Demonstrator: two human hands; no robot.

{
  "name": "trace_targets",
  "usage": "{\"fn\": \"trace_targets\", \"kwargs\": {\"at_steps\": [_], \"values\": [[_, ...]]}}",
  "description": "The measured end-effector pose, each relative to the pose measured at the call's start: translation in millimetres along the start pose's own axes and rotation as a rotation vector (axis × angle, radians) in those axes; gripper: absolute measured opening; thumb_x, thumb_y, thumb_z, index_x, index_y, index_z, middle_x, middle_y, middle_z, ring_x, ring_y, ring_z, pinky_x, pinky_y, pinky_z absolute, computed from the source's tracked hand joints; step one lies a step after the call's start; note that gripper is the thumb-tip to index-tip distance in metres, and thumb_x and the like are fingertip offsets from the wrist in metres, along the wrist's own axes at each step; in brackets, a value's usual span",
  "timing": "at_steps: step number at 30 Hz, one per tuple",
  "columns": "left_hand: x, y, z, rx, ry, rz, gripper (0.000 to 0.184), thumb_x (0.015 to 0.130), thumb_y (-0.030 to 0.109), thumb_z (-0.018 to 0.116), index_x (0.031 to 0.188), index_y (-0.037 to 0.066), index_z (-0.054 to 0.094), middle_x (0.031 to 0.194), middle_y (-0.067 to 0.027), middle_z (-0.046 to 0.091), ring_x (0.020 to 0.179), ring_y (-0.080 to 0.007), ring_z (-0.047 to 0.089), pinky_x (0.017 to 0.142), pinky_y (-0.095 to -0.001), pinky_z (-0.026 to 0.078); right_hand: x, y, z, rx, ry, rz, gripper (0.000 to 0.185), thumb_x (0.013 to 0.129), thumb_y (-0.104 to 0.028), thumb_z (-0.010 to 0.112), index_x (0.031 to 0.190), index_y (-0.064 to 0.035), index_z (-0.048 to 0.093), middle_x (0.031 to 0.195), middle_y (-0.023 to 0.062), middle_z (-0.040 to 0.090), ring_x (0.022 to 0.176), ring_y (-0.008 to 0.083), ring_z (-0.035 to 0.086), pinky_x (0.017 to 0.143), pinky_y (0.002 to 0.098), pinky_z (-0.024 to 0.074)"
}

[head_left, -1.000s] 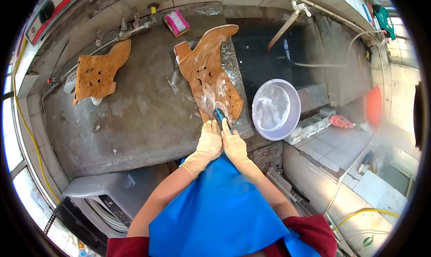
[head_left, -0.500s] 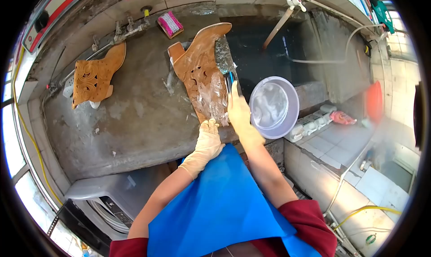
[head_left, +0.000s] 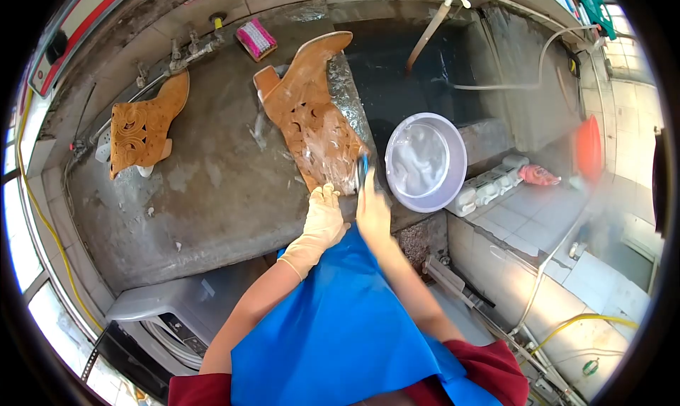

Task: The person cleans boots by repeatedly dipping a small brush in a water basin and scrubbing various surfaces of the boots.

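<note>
A tan cowboy boot (head_left: 312, 126) with cut-out patterns lies on the wet concrete counter, its toe pointing away and its shaft toward me. White suds coat the shaft. My left hand (head_left: 323, 218), in a pale glove, is closed on the shaft's open end. My right hand (head_left: 373, 215), slightly blurred, grips a blue-and-dark brush (head_left: 363, 165) against the shaft's right edge. The brush's bristles are hidden. Just right of that hand stands a lilac basin (head_left: 459, 161) of sudsy water.
The matching boot (head_left: 142, 138) lies at the left of the counter (head_left: 212, 186). A pink-and-white sponge (head_left: 256, 39) sits near the back wall taps. Dark water fills the sink (head_left: 397, 59) behind the basin. Below the counter's front edge stands a grey washing machine (head_left: 170, 310).
My right hand and the brush have come down the shaft toward me. My left hand keeps its hold on the boot. The whole view has shifted slightly.
</note>
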State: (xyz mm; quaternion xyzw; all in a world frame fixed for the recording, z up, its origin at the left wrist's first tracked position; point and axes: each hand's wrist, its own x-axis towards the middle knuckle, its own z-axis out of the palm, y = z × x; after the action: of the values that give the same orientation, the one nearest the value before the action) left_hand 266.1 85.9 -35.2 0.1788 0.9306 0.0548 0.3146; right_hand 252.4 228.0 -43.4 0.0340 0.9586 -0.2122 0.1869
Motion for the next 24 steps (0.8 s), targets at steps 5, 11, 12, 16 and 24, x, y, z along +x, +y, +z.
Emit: {"fn": "trace_targets", "kwargs": {"at_steps": [5, 11, 12, 16, 24], "values": [[2.6, -3.4, -14.7, -0.054, 0.067, -0.014, 0.083, 0.085, 0.057, 0.058, 0.137, -0.007, 0.046, 0.14, -0.0238, 0.045, 0.132, -0.0359, 0.04, 0.108, -0.0439, 0.03, 120.9, -23.7, -66.2, 0.247, 0.302, -0.036, 0.054, 0.1, -0.023, 0.045, 0.149, -0.0051, 0.031, 0.087, 0.0266, 0.065, 0.082, 0.0426, 0.063, 0.075, 0.049, 0.0486], [30.6, -39.0, -56.7, -0.226, 0.065, 0.006, 0.029, 0.094, 0.021, 0.049, 0.119, 0.015, 0.063, 0.109, -0.0125, 0.068, 0.102, -0.0315, 0.063, 0.087, -0.0384, 0.053, 89.8, 65.2, -73.6, 0.153, 0.304, 0.181, 0.054, 0.101, -0.027, 0.041, 0.151, -0.0086, 0.03, 0.106, 0.0264, 0.065, 0.102, 0.0414, 0.062, 0.091, 0.0481, 0.0458], [38.8, -47.4, -48.1, -0.261, 0.218, 0.088, 0.031, 0.091, 0.014, 0.052, 0.121, 0.015, 0.062, 0.121, -0.0112, 0.063, 0.113, -0.0312, 0.058, 0.097, -0.0382, 0.048, 87.0, 76.4, -68.9, 0.087, 0.158, 0.274, 0.054, 0.101, -0.027, 0.041, 0.151, -0.0087, 0.03, 0.108, 0.0259, 0.065, 0.101, 0.0409, 0.063, 0.091, 0.0482, 0.0459], [70.5, -66.8, -44.0, 0.047, 0.39, 0.326, 0.053, 0.08, 0.017, 0.068, 0.132, 0.019, 0.055, 0.145, -0.0049, 0.046, 0.136, -0.0292, 0.039, 0.115, -0.044, 0.029, 80.0, 92.7, -62.5, -0.081, -0.046, 0.307, 0.053, 0.101, -0.025, 0.042, 0.15, -0.0086, 0.032, 0.111, 0.025, 0.064, 0.102, 0.04, 0.063, 0.09, 0.0485, 0.0464], [72.8, -48.9, -75.7, -0.091, -0.019, 0.13, 0.092, 0.07, 0.033, 0.082, 0.15, 0.026, 0.035, 0.16, 0.004, 0.022, 0.149, -0.0306, 0.013, 0.117, -0.0618, 0.008, -33.5, 3.4, -25.6, 0.313, 0.027, 0.131, 0.06, 0.101, -0.029, 0.039, 0.153, -0.0049, 0.02, 0.109, 0.0343, 0.059, 0.097, 0.0489, 0.06, 0.087, 0.0527, 0.0474]]}}
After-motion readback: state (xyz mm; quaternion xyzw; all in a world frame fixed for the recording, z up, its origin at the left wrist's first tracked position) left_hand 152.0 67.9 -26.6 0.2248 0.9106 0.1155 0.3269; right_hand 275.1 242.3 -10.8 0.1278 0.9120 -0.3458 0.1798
